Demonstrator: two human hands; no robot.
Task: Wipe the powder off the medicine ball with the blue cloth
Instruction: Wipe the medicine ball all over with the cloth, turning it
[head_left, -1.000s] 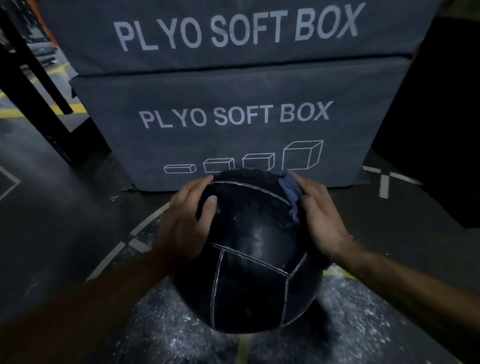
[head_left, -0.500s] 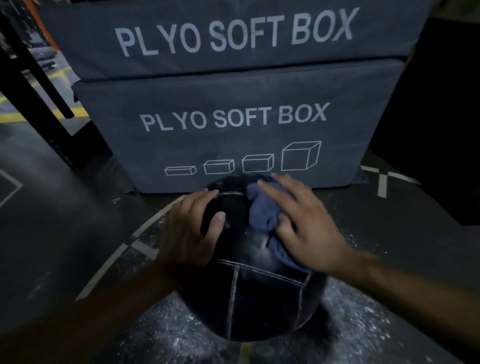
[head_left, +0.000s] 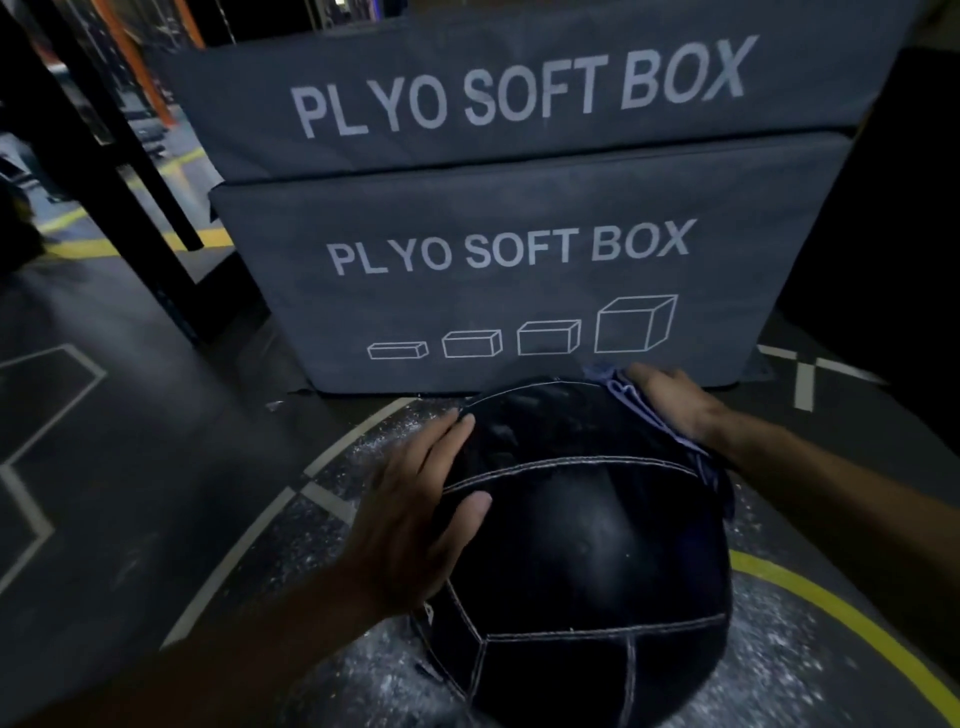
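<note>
Since half a second ago the right hand (head_left: 675, 402) has slid with the cloth (head_left: 652, 415) from the ball's top toward the upper right of its curve, and the ball (head_left: 582, 545) sits lower in frame. Left hand (head_left: 415, 519) lies flat, fingers straight and spread, on the ball's left side. Right fingers press the cloth flat against the ball; whether they grip it is unclear. Being round, the ball has no long axis; its seams run across. Its bottom is cut off by the frame edge. Powder (head_left: 363, 686) speckles the floor (head_left: 130, 493). Two stacked boxes (head_left: 519, 286) stand behind.
</note>
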